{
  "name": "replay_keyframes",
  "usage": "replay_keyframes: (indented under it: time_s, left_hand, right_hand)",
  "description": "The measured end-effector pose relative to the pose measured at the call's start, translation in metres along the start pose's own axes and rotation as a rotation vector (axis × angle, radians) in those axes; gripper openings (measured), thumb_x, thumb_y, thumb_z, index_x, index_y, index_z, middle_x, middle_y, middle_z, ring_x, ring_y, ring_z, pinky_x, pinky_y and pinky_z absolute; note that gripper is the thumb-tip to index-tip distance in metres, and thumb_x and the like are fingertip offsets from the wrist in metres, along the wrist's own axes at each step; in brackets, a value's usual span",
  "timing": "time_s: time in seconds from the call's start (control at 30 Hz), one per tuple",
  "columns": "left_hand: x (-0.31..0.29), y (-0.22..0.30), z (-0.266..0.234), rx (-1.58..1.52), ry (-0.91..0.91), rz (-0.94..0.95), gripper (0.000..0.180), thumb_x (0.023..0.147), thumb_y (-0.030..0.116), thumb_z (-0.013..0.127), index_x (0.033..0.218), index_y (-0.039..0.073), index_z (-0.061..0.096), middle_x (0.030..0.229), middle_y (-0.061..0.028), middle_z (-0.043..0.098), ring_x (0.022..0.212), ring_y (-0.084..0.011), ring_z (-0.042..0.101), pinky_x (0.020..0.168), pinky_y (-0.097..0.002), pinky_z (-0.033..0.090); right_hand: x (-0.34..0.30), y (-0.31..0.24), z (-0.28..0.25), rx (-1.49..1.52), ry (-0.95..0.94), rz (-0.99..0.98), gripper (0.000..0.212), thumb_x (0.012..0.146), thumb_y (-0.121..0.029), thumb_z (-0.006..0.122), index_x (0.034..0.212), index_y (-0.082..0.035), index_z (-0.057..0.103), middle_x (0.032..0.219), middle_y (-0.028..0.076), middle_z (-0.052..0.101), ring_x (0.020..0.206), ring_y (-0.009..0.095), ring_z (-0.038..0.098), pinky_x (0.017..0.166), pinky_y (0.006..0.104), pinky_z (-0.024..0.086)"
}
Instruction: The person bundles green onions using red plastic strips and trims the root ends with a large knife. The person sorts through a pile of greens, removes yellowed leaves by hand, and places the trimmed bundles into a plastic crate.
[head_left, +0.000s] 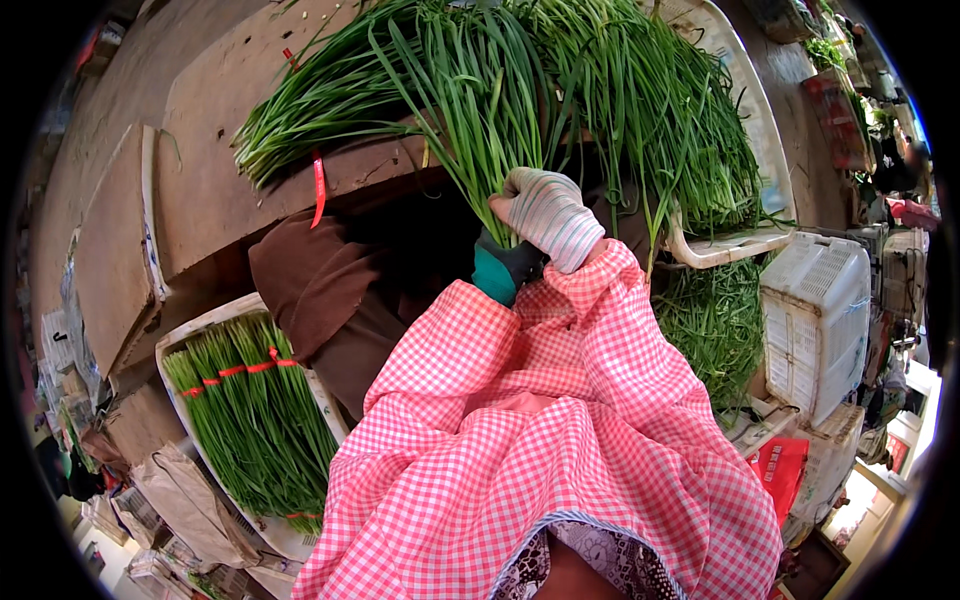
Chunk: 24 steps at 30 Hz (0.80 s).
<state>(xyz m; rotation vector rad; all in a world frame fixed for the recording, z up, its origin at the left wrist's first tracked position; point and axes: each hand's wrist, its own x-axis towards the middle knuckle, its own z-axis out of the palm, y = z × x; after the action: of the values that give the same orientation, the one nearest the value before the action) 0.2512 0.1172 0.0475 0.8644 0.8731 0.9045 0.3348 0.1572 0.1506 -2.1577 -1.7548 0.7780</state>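
Observation:
A bunch of garlic chives [488, 135] stands upright in front of me, its long leaves fanning away over the table edge. My right hand [550, 212], in a pale striped glove, is closed around the lower stems. Just below it, my left hand [505, 268], in a green and black glove, is wrapped round the stem ends. Part of the left fingers is hidden behind the right hand and wrist. Beyond the hands, a loose heap of chives [330, 100] lies on the brown table [240, 190]. To the right, more chives [660, 120] fill a white crate [770, 150].
At lower left, a white crate [180, 345] holds chive bundles [255, 420] tied with red bands. A red strip [319, 190] hangs off the table edge. Loose leaves [710, 330] lie at my right, beside an upturned white basket [815, 320] and a red bag [780, 470].

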Motion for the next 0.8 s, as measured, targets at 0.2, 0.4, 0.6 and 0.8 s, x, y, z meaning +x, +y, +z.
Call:
replay_keyframes:
  time_s: [0.2, 0.4, 0.6, 0.8]
  left_hand:
    - [-0.014, 0.031, -0.012, -0.375, -0.170, -0.293, 0.031, 0.084, 0.034, 0.056, 0.097, 0.006, 0.055, 0.067, -0.0062, 0.055, 0.064, -0.0181, 0.056, 0.053, -0.0282, 0.045]
    - [-0.007, 0.008, -0.024, -0.992, -0.352, -0.354, 0.035, 0.089, 0.039, 0.050, 0.095, 0.005, 0.055, 0.077, -0.0060, 0.058, 0.061, -0.0173, 0.056, 0.052, -0.0289, 0.047]
    - [-0.012, 0.008, -0.033, -1.002, -0.336, -0.370, 0.042, 0.088, 0.042, 0.051, 0.105, 0.004, 0.053, 0.085, -0.0081, 0.061, 0.066, -0.0183, 0.060, 0.056, -0.0304, 0.050]
    - [-0.015, 0.026, -0.030, -0.977, -0.311, -0.404, 0.049, 0.086, 0.045, 0.052, 0.111, 0.003, 0.051, 0.090, -0.0117, 0.061, 0.070, -0.0204, 0.062, 0.059, -0.0328, 0.052]
  right_hand:
    - [-0.009, 0.012, -0.006, 0.408, 0.069, 0.041, 0.022, 0.069, -0.020, 0.066, 0.077, 0.000, 0.063, 0.066, 0.011, 0.063, 0.061, 0.018, 0.062, 0.060, 0.0276, 0.049]
    - [-0.036, -0.015, -0.006, 0.654, 0.062, 0.132, 0.018, 0.069, -0.015, 0.069, 0.076, 0.001, 0.064, 0.063, 0.006, 0.063, 0.060, 0.009, 0.059, 0.056, 0.0242, 0.048]
    - [-0.058, -0.025, 0.004, 0.703, 0.012, -0.055, 0.011, 0.068, -0.008, 0.067, 0.074, 0.000, 0.063, 0.064, 0.006, 0.062, 0.056, 0.009, 0.057, 0.053, 0.0232, 0.047]
    - [-0.084, -0.058, -0.012, 0.750, -0.078, -0.265, 0.010, 0.062, -0.005, 0.070, 0.068, -0.002, 0.063, 0.059, 0.007, 0.060, 0.056, 0.013, 0.059, 0.053, 0.0242, 0.048]
